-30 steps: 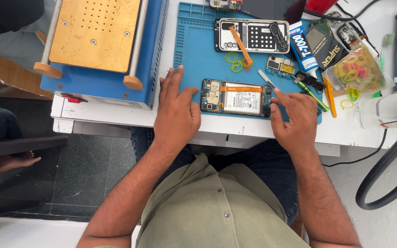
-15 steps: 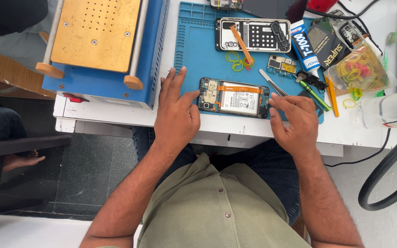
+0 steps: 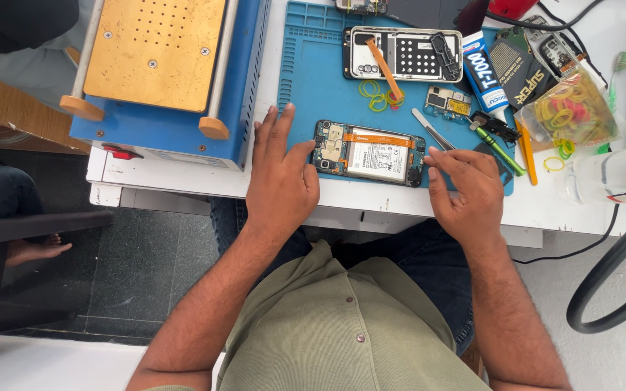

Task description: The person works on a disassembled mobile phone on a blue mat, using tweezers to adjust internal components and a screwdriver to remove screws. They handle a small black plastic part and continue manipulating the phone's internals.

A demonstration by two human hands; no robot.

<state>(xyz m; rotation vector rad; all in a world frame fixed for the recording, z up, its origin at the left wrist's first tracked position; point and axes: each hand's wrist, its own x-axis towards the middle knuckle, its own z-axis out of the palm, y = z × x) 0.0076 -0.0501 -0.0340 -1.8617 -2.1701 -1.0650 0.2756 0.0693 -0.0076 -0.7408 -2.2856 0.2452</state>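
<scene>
I see the opened smartphone (image 3: 369, 153), battery and boards exposed, lying flat on the blue work mat (image 3: 313, 80) near the bench's front edge, between both hands. My left hand (image 3: 280, 177) rests open, fingers spread, thumb touching the phone's left end. My right hand (image 3: 465, 188) is loosely curled, grasping nothing, fingertips at the phone's right end beside metal tweezers (image 3: 432, 130).

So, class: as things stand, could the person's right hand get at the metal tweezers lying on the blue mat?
Probably yes. The right hand rests at the opened phone, and the tweezers lie just beyond its fingertips on the blue mat, with nothing covering them.
</scene>
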